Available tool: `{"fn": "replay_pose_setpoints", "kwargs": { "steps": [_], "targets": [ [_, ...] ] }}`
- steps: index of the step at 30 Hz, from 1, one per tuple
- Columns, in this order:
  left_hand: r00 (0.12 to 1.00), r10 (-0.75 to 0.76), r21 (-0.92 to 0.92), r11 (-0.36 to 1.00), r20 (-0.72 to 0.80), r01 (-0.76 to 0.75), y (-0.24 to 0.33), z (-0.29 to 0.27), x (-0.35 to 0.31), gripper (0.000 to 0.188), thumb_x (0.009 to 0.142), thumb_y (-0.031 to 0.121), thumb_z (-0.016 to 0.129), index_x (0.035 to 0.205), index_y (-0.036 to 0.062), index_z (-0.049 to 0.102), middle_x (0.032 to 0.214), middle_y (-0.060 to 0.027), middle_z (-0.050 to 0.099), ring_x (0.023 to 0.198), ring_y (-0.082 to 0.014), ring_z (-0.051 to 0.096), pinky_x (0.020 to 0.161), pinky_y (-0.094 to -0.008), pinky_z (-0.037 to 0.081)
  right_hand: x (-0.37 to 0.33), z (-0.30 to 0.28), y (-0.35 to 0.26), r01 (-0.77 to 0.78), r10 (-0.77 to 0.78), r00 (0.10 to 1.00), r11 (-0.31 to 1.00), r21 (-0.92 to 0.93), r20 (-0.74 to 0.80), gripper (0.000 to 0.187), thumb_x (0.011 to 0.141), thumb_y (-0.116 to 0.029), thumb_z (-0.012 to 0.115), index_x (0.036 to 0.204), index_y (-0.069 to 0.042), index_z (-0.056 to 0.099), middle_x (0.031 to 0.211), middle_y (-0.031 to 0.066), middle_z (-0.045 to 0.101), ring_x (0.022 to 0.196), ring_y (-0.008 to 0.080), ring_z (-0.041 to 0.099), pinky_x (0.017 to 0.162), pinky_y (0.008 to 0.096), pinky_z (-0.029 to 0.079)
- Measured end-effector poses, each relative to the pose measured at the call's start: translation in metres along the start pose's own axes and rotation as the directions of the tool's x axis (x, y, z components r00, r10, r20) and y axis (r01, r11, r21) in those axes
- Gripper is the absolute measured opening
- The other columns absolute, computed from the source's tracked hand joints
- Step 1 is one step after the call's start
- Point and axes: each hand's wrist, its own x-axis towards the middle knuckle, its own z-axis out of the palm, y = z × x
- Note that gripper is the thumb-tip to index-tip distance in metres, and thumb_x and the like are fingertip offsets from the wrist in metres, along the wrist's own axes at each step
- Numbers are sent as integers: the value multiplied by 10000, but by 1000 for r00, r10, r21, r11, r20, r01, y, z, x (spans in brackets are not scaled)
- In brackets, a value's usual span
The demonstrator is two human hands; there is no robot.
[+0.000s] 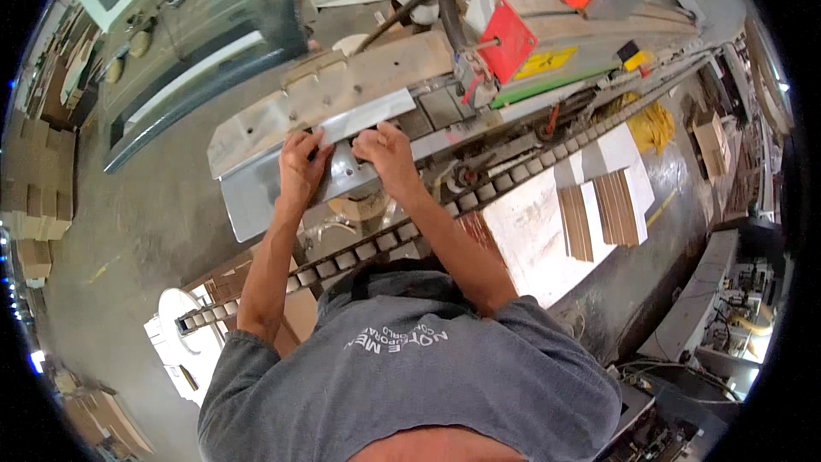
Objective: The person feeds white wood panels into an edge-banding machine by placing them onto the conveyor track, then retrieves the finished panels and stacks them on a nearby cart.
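Observation:
Both my hands reach over a long machine with a metal bed. My left hand [302, 162] is closed at the edge of the grey metal plate [248, 201], its fingers curled at a dark gap; what they pinch is too small to make out. To its right, my right hand [386, 152] is closed like a fist above the same bed, and its fingertips hide whatever they grip. Just beyond both hands a white strip [372, 115] lies along the worn metal guide rail [325, 85]. Small holes show in the bed between my hands.
A chain conveyor [389, 242] runs diagonally between my body and the bed. Stacked brown-edged boards [614, 210] rest on a white panel at right. A red guard plate [508, 39] and a thick dark hose [449, 0] stand beyond my right hand. Cardboard boxes [38, 171] are piled far left.

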Motion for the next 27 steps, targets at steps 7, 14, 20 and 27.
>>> {"fn": "replay_pose_setpoints", "kwargs": {
  "steps": [7,14,20,27],
  "targets": [
    [995,-78,-67,994,64,82,27,47,24,287,739,53,792,1013,10,717,835,-148,632,779,-330,602,702,-412,495,14,-43,-40,-87,90,991,996,34,-96,201,938,-127,658,835,-26,518,876,59,629,855,116,648,810,279,584],
    [996,18,-16,1000,87,-17,52,107,53,260,745,81,786,989,25,719,809,-148,613,782,-336,598,707,-422,491,18,-95,-54,-4,25,987,991,131,-159,277,944,-103,648,1126,90,568,1045,132,643,941,162,654,832,286,586],
    [989,-51,-161,984,138,73,73,165,70,246,812,141,742,1022,16,715,939,-195,655,936,-403,591,831,-474,488,-50,-135,-107,61,-100,971,982,-181,-216,391,964,-41,617,1347,15,560,1205,138,662,1036,201,658,832,306,569],
    [983,76,9,997,165,-79,108,154,84,340,819,206,772,1109,39,715,900,-162,657,866,-348,630,807,-422,511,-173,-280,-174,-318,-529,779,128,-939,-336,518,846,-200,772,1307,-32,605,1305,243,593,1158,355,598,931,465,535]
  ]
}}
